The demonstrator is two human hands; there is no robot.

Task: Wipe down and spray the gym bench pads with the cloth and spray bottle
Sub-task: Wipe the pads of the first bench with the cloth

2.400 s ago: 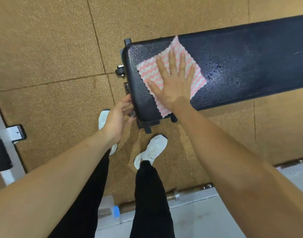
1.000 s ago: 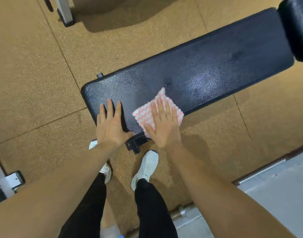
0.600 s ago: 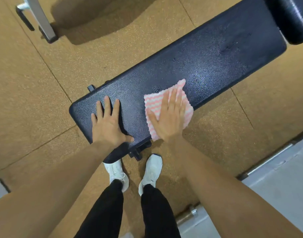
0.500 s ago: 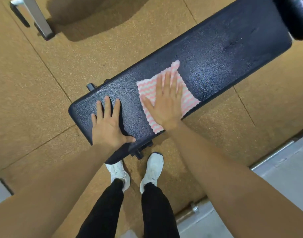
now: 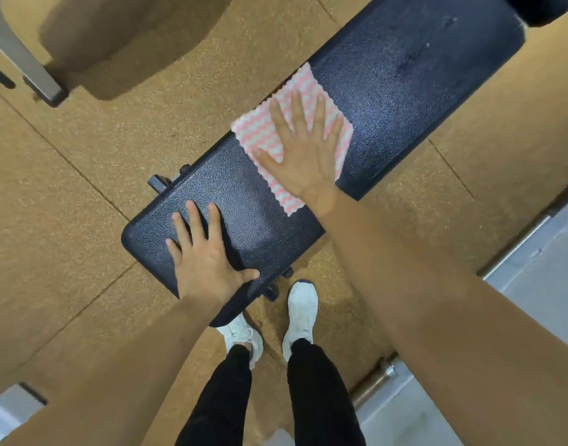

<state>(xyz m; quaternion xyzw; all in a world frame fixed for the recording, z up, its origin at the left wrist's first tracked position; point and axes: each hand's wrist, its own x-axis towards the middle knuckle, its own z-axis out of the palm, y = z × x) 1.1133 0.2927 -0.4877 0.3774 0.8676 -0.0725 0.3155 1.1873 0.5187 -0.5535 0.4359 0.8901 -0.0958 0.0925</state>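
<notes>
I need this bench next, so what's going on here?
A person is standing at the end of the black bench pad and wiping it down. Their right hand lies flat with fingers spread on a pink-and-white cloth, pressing it onto the pad's top. Their left hand rests flat on the near end of the pad, apart from the cloth, as if bracing. The stretch of pad beyond the cloth looks glossy, possibly damp.
</notes>
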